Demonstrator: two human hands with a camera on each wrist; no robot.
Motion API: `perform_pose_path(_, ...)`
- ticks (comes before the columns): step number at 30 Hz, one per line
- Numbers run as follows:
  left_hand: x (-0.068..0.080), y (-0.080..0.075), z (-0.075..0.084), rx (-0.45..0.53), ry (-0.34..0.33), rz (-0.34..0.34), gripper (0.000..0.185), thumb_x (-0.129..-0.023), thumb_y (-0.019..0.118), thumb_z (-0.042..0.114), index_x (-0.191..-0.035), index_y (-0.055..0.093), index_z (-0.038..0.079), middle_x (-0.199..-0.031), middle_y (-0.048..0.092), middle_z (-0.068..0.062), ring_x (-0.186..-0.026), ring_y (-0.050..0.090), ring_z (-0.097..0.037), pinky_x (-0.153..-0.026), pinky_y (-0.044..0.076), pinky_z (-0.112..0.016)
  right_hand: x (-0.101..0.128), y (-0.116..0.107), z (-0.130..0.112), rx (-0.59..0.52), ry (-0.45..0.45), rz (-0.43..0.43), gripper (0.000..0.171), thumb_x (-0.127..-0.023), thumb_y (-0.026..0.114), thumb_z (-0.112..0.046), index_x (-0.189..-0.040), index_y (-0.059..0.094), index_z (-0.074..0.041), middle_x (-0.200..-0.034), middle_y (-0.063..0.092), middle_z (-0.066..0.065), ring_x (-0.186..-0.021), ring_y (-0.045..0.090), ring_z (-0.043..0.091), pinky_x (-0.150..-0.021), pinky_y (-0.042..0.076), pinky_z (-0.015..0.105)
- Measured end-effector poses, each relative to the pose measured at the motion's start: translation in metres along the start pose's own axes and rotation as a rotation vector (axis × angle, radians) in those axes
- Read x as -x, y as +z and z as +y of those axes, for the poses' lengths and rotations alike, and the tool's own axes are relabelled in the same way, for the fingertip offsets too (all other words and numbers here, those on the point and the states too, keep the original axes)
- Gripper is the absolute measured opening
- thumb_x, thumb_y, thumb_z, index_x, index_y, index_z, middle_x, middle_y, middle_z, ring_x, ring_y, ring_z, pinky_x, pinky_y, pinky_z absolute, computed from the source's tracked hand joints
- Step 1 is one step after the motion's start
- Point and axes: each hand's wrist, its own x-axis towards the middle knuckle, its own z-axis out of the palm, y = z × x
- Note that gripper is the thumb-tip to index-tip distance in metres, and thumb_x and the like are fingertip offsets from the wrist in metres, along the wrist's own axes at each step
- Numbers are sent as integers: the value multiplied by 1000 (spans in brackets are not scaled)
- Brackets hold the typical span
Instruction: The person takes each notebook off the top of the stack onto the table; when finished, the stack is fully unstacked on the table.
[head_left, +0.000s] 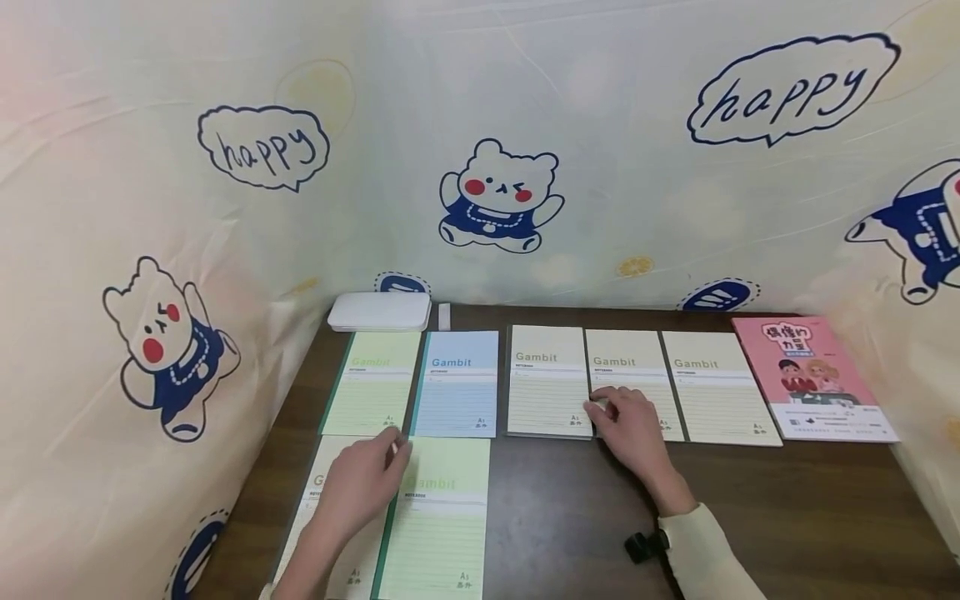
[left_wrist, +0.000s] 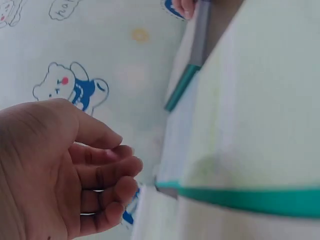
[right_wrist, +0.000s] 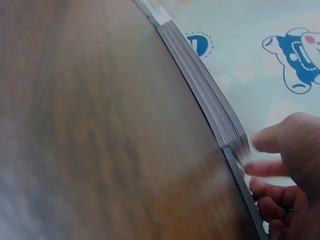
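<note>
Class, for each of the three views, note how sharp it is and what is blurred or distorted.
Head view: evenly lit and sharp, the Gambit notebooks readable, edges bowed by the wide lens. Left wrist view: the left hand fairly clear, the green notebook soft and washed out. Right wrist view: the table a brown blur, the right hand smeared.

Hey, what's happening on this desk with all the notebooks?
A person has notebooks laid out flat on a dark wooden table. The left hand rests on a cream notebook in the near row, next to a green notebook. The right hand touches the lower edge of the middle cream notebook in the far row, fingers at its corner. A blue notebook, a pink book and a white case lie untouched.
</note>
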Motion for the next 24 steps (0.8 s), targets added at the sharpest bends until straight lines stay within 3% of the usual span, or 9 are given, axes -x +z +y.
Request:
perform_pose_path(5, -38, 12, 22, -2, 161, 28, 14, -109, 68, 19, -102, 76, 11, -69, 64, 7, -56, 50, -10, -55, 42, -29, 2, -3, -5, 21, 23, -7, 44, -106, 73, -50, -84, 61, -13, -77, 54, 2, -80, 47, 25, -81, 35, 43)
perform_pose_path(10, -75, 37, 46, -44, 267, -40, 16, -109, 66, 21, -101, 78, 13, -76, 68, 8, -62, 54, -8, -63, 47, -29, 3, -4, -4, 128, -28, -54, 52, -101, 76, -58, -78, 56, -16, -81, 52, 2, -83, 45, 26, -80, 33, 45)
perform_pose_path(14, -101, 57, 60, -56, 276, -125, 19, -111, 66, 26, -104, 78, 13, -78, 70, 6, -66, 58, -10, -66, 50, -33, 4, -3, -4, 158, -58, -52, 50, -99, 79, -56, -78, 56, -16, -82, 51, 3, -83, 45, 27, -78, 32, 44)
perform_pose_path(18, -120, 72, 65, -94, 259, -179, 17, -109, 71, 27, -105, 79, 14, -84, 74, 5, -71, 62, -11, -71, 53, -36, 6, 0, -5, 142, -49, -60, 48, -99, 79, -53, -77, 58, -16, -82, 52, 2, -83, 45, 24, -78, 32, 44)
perform_pose_path(24, -132, 83, 68, -87, 274, -199, 17, -109, 70, 27, -100, 77, 15, -78, 70, 6, -67, 59, -12, -67, 50, -34, 6, 0, -8, 126, -16, -69, 45, -100, 81, -48, -78, 61, -14, -82, 52, 2, -83, 44, 24, -80, 34, 45)
